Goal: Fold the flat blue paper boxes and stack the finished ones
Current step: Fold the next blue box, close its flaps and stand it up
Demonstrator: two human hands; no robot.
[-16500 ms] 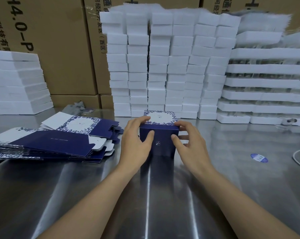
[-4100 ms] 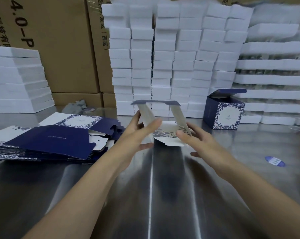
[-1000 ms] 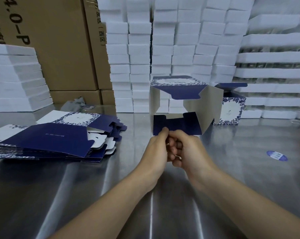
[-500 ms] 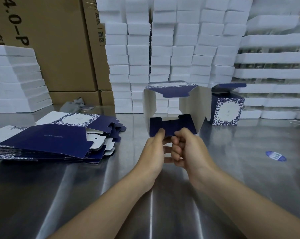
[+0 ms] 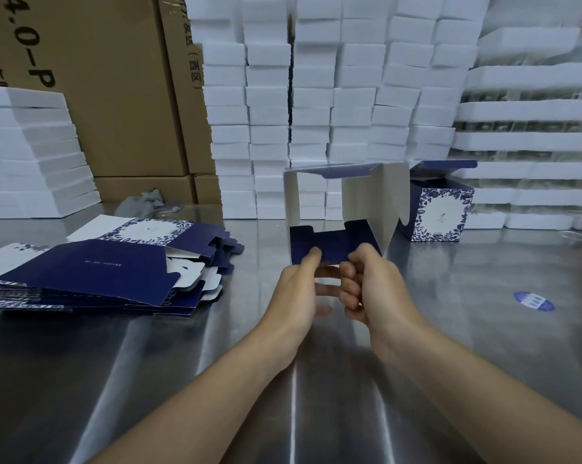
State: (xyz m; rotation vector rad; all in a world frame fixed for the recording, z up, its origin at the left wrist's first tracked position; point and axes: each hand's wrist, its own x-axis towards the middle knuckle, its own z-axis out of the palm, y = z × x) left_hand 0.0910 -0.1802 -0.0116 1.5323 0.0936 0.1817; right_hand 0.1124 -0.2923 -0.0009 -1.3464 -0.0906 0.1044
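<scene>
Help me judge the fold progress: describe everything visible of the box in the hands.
The half-folded box is thin card, dark blue outside, white inside, opened into a see-through square tube. The left hand and right hand pinch a notched blue flap at its near bottom edge. A white side flap swings out rightward. It stands upright before the white foam stacks.
</scene>
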